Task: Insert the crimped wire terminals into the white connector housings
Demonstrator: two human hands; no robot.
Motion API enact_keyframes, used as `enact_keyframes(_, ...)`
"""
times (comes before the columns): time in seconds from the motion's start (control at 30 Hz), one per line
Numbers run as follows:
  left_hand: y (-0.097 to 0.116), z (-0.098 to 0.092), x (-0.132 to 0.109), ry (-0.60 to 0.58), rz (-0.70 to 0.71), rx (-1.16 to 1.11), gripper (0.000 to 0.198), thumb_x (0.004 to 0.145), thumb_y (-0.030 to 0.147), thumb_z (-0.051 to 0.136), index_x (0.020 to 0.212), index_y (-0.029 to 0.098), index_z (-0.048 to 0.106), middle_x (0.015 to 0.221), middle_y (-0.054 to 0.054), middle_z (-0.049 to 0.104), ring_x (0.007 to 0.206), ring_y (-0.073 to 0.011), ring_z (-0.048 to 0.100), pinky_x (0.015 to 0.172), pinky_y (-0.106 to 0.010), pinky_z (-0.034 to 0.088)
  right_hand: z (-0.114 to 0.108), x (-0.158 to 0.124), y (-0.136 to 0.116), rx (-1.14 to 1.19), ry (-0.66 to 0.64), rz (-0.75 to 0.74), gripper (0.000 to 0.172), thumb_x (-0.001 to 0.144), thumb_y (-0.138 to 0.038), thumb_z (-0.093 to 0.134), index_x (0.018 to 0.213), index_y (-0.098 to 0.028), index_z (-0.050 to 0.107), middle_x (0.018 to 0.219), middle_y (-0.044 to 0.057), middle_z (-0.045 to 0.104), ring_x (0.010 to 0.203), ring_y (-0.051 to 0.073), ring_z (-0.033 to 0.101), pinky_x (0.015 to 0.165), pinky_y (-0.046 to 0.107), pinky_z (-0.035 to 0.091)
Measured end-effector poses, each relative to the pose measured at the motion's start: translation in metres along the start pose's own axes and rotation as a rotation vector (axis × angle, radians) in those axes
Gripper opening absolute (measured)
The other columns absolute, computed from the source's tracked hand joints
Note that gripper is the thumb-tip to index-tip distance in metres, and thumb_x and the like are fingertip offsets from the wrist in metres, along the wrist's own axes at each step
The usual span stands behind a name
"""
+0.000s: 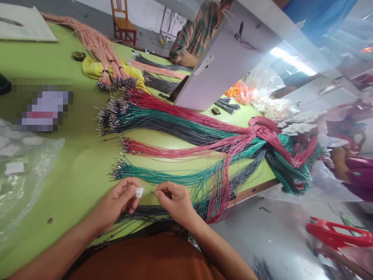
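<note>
My left hand is closed, pinching a small white connector housing between thumb and fingers. Just to its right, my right hand pinches a thin wire with a metal terminal at its tip. The terminal points at the housing, with a small gap between them. Behind my hands lie a bundle of green wires and a bundle of red wires, their terminal ends toward the left. Black wires run under and in front of my hands.
Thick red, green and black wire bundles cross the green table and hang over its right edge. A plastic bag with white pieces lies left. Pink wires rest on a yellow cloth. A person's plaid sleeve shows behind a panel.
</note>
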State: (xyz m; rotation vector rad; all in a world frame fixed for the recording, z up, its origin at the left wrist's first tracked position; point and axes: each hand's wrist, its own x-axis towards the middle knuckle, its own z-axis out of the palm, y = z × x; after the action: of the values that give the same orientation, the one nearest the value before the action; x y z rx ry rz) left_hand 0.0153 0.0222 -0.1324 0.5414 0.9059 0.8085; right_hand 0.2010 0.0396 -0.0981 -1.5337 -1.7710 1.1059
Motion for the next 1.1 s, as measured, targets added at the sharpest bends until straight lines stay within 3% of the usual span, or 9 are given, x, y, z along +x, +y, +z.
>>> enact_keyframes(0.23,0.001,0.0,0.002,0.031,0.038,0.057,0.019,0.075,0.03,0.069,0.09,0.019,0.062,0.076,0.0,0.063,0.067,-0.013,0.056,0.063,-0.024,0.044,-0.001,0.003,0.004,0.384,-0.178,0.258,0.014,0.074,-0.02,0.053,0.062,-0.016,0.058,0.062,0.001,0.067,0.052,0.01,0.062,0.052,0.019,0.047)
enact_keyframes(0.43,-0.001,-0.002,0.003,0.046,0.066,0.045,0.016,0.074,0.026,0.071,0.087,0.018,0.067,0.09,-0.004,0.066,0.07,-0.0135,0.056,0.066,-0.025,0.045,0.003,0.004,0.007,0.375,-0.215,0.319,0.014,0.072,-0.018,0.054,0.06,-0.015,0.06,0.059,0.001,0.068,0.055,0.011,0.063,0.054,0.019,0.049)
enact_keyframes(0.6,-0.003,-0.001,0.003,0.069,0.088,0.053,0.012,0.071,0.022,0.072,0.081,0.018,0.069,0.093,-0.006,0.068,0.072,-0.0152,0.058,0.065,-0.025,0.047,0.007,0.006,0.009,0.327,-0.212,0.315,0.014,0.073,-0.017,0.053,0.06,-0.015,0.059,0.059,0.0,0.069,0.055,0.012,0.064,0.053,0.02,0.048)
enact_keyframes(0.83,-0.006,0.002,0.005,0.118,0.156,0.066,0.014,0.062,0.02,0.078,0.067,0.017,0.066,0.086,-0.005,0.066,0.077,-0.0184,0.061,0.068,-0.029,0.052,0.014,0.004,0.007,0.229,-0.195,0.2,0.015,0.072,-0.011,0.051,0.06,-0.016,0.059,0.06,0.0,0.069,0.058,0.012,0.063,0.057,0.02,0.047)
enact_keyframes(1.1,-0.003,0.005,0.004,0.11,0.114,0.056,0.014,0.065,0.022,0.077,0.073,0.017,0.067,0.076,-0.004,0.069,0.065,-0.0154,0.061,0.061,-0.027,0.05,0.014,0.002,0.002,0.17,-0.172,0.139,0.016,0.075,-0.012,0.049,0.064,-0.016,0.059,0.061,0.0,0.067,0.058,0.011,0.061,0.059,0.02,0.045)
